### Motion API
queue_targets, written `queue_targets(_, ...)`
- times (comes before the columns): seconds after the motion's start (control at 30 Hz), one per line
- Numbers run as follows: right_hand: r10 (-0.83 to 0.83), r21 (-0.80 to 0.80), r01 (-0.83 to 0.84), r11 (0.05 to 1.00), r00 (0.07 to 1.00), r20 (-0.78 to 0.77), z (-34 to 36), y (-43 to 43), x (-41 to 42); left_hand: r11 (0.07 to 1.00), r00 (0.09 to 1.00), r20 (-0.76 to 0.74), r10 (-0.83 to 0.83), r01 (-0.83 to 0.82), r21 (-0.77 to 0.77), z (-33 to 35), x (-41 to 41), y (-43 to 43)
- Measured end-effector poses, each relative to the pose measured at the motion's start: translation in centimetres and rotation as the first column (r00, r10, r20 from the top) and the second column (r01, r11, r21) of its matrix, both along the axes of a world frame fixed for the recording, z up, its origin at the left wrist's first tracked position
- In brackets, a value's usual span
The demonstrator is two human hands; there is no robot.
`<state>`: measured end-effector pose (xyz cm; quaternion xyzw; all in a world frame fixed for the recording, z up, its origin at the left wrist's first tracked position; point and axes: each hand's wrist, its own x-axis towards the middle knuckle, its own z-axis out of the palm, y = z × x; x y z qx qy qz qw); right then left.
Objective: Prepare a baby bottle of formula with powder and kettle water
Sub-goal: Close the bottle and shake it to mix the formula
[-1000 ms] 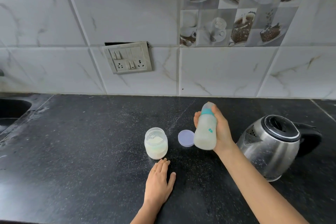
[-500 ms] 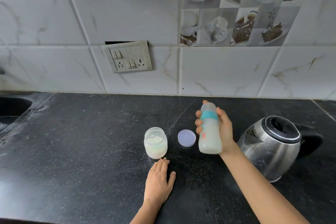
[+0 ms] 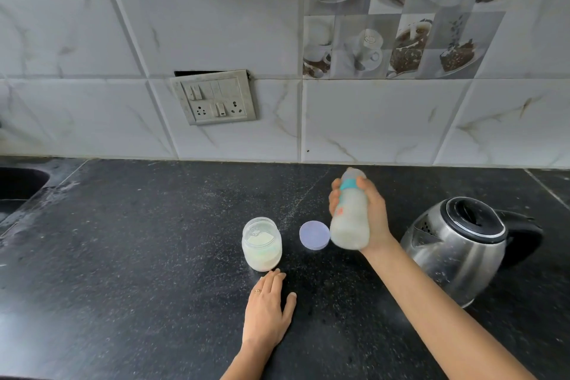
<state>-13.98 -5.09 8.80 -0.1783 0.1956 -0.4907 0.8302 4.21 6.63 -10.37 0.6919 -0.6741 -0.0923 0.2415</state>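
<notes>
— One question: where is your bottle (image 3: 350, 219)?
— Your right hand (image 3: 376, 213) grips it above the bench (image 3: 123, 256), toward its back edge; your left hand (image 3: 266, 311) lies flat, fingers straight, before the jar (image 3: 262, 245).

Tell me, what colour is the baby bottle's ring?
Teal. The ring circles the baby bottle near its top; head view shows it.
</notes>
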Motion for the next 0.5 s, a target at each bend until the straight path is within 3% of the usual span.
queue_targets(0.1, 0.063, -0.154, -0.083, 0.985, 0.989, -0.131, 0.0, 1.1, 0.7, 1.000, 1.000, -0.001, 0.003, -0.003, -0.012, 0.0, 0.2, 0.0)
queue_targets(0.23, -0.049, 0.081, 0.042, 0.996, 0.995, 0.087, -0.2, 1.1, 1.0, 1.000, 1.000, -0.004, 0.001, -0.001, -0.002, 0.1, 0.1, 0.0)
queue_targets(0.27, -0.045, 0.080, 0.037, 0.996, 0.993, 0.104, -0.3, 1.2, 1.0, 1.000, 1.000, -0.005, -0.003, 0.003, 0.000, 0.1, 0.1, 0.0)
queue_targets(0.4, 0.009, -0.132, -0.020, 0.991, 0.996, -0.083, -0.1, 2.1, 1.1, 1.000, 1.000, -0.006, -0.006, 0.006, -0.005, 0.2, 0.2, -0.1)
queue_targets(0.5, -0.081, 0.021, 0.080, 0.997, 0.996, 0.029, 0.6, 1.4, 1.2, 1.000, 1.000, -0.004, -0.009, 0.009, -0.002, 0.3, 0.2, 0.0)
